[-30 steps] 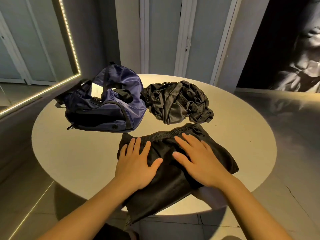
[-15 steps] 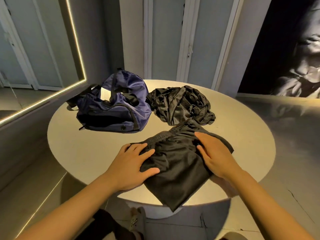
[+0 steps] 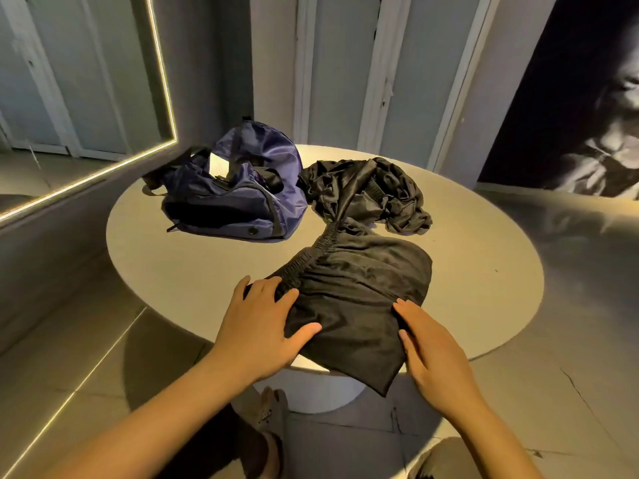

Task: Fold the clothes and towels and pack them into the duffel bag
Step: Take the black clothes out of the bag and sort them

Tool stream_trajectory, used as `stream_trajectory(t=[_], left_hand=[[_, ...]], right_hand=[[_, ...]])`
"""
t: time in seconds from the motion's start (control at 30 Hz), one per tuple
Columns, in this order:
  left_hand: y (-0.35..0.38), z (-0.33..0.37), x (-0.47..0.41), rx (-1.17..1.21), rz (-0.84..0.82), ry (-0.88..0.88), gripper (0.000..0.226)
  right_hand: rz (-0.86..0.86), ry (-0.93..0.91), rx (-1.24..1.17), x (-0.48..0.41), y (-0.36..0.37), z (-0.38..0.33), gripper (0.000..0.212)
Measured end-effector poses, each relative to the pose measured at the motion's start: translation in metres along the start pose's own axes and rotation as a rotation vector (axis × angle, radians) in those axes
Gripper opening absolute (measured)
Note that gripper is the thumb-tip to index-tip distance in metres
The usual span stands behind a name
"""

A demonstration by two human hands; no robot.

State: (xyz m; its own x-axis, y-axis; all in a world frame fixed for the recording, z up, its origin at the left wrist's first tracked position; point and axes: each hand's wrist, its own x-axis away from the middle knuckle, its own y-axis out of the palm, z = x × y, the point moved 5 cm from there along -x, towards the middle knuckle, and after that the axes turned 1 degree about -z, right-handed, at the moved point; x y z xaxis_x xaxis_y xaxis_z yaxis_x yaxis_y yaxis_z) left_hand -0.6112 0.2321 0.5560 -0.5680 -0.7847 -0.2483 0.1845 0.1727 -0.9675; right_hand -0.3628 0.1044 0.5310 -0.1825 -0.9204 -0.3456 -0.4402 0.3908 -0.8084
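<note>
Black shorts [image 3: 352, 299] lie at the near edge of a table [image 3: 166, 264]. A left hand [image 3: 259, 326] and a right hand [image 3: 432, 347] rest flat against either side, fingers straight. The hem [image 3: 378, 378] overhangs, so its weight could drag the shorts off. The long axis runs far to near, with the waistband [image 3: 311, 257] pointing toward the bag [image 3: 235, 202].

Both bare forearms reach forward from the bottom of the view and draw toward each other. The left hand [image 3: 262, 326] lies palm down, fingers spread and thumb out, flat on the left part of the garment [image 3: 356, 288] by the table's [image 3: 173, 264] near edge. The right hand [image 3: 432, 354] is also palm down, fingers straight and close together, touching the garment's right side.
</note>
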Motion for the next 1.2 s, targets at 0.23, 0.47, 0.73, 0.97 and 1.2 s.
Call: stream_trajectory(t=[0.23,0.47,0.73,0.97,1.2], left_hand=[[0.009,-0.018,0.036,0.286,0.029,0.313,0.061],[0.006,-0.009,0.042,0.229,0.108,0.344,0.075],[-0.003,0.004,0.041,0.215,0.259,0.269,0.075],[-0.004,0.012,0.021,0.264,0.270,0.270,0.062],[-0.022,0.018,0.012,0.365,0.206,0.314,0.033]], right_hand=[[-0.055,-0.226,-0.105,0.032,-0.015,-0.039,0.057],[0.022,-0.405,0.217,0.046,0.002,-0.043,0.051],[0.094,-0.066,-0.176,0.033,-0.007,-0.043,0.029],[0.305,0.087,-0.356,0.008,-0.021,-0.053,0.026],[0.368,0.128,-0.479,-0.006,-0.039,-0.048,0.034]])
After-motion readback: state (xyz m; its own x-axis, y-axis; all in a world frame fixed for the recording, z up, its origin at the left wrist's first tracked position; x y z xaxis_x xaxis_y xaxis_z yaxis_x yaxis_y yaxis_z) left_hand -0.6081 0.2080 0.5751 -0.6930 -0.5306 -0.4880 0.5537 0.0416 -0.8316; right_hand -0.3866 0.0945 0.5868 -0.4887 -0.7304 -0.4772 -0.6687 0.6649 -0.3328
